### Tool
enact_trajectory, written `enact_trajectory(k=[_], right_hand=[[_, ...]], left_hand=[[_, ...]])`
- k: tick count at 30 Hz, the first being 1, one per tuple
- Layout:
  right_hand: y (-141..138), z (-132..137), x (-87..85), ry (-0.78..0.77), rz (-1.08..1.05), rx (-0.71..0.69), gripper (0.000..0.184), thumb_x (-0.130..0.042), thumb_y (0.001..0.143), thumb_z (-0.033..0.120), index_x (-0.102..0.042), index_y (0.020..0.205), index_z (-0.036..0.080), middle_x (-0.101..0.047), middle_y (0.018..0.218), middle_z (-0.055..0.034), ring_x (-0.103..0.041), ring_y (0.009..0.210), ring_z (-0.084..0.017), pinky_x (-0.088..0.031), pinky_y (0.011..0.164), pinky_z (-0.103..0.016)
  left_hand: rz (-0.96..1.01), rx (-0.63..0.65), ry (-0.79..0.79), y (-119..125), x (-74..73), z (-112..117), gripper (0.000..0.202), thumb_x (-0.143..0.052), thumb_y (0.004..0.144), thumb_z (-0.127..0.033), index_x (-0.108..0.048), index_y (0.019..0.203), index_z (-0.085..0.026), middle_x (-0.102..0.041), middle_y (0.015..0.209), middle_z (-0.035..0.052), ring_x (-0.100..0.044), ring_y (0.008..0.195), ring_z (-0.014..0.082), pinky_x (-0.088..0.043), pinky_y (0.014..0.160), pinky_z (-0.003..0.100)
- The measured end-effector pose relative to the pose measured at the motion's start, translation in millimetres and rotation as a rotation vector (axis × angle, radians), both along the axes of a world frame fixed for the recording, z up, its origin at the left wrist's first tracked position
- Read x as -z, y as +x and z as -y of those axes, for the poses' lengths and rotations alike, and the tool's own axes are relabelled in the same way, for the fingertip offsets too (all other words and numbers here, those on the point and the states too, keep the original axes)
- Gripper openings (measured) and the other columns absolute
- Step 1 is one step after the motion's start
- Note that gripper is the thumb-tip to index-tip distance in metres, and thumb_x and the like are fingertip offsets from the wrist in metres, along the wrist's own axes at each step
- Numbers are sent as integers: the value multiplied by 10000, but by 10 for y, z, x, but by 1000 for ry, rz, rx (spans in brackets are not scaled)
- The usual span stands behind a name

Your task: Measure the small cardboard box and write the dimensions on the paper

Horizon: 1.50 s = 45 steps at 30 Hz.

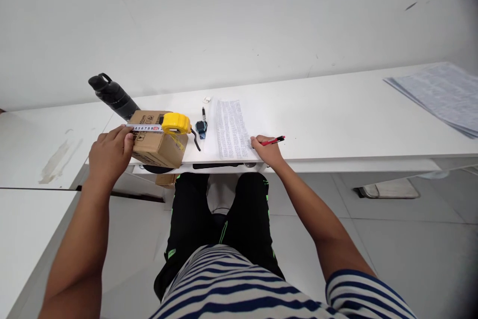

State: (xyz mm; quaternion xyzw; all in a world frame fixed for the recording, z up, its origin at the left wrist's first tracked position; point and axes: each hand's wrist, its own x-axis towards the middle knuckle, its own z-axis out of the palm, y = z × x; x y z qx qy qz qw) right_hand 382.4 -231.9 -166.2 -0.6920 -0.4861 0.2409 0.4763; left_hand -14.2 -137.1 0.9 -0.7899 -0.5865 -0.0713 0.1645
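Observation:
On the left, a cardboard box (147, 146) sits at the desk's front edge. A yellow tape measure (176, 123) rests on its top, its numbered blade stretched leftward across the box. My left hand (111, 154) is at the box's left edge, fingers closed over the end of the blade. A black wrist strap hangs from the tape's case. My right hand (268, 151) is closed around a red and black pen (273, 141). The pen's tip is hidden by the fingers, beside the right edge of a paper sheet (232, 127) covered in writing.
Behind the box leans a black bottle (114, 97). Between box and paper lie a dark watch (201, 127), a black pen (203, 114) and a small white item (206, 100). A stack of papers (436, 97) lies at the far right of the white desk (336, 120). A wall rises behind.

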Motion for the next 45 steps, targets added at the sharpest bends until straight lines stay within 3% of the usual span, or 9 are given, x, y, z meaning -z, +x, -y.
enact_trajectory(k=[11, 30, 41, 45], right_hand=[[13, 12, -13, -18, -25, -33, 367, -497, 834, 465, -398, 563, 237, -386, 543, 25, -403, 597, -157, -323, 589, -310], [-1, 17, 29, 31, -67, 57, 361, -496, 846, 458, -445, 568, 233, -460, 556, 22, -459, 622, -162, -369, 620, -306], [33, 9, 50, 10, -64, 32, 373, -533, 845, 457, -511, 559, 217, -536, 588, 3, -519, 646, -176, -419, 660, -323], [27, -4, 57, 91, -24, 141, 390, -502, 888, 519, -611, 682, 205, -629, 731, -37, -585, 764, -203, -464, 747, -346]], left_hand=[[82, -31, -20, 22, 28, 30, 529, -212, 1017, -403, -479, 1429, -204, -554, 1460, 94, -569, 1273, 308, -473, 1014, 461], [111, -11, -9, 5, 47, 16, 532, -216, 1016, -405, -519, 1408, -212, -560, 1455, 76, -559, 1281, 290, -471, 1028, 461], [128, -12, -4, -4, 59, 21, 491, -252, 1022, -372, -524, 1395, -205, -550, 1468, 61, -554, 1279, 274, -461, 1044, 468], [155, 15, 10, -54, 95, -11, 495, -251, 1021, -384, -526, 1391, -205, -552, 1465, 64, -546, 1284, 277, -450, 1051, 464]])
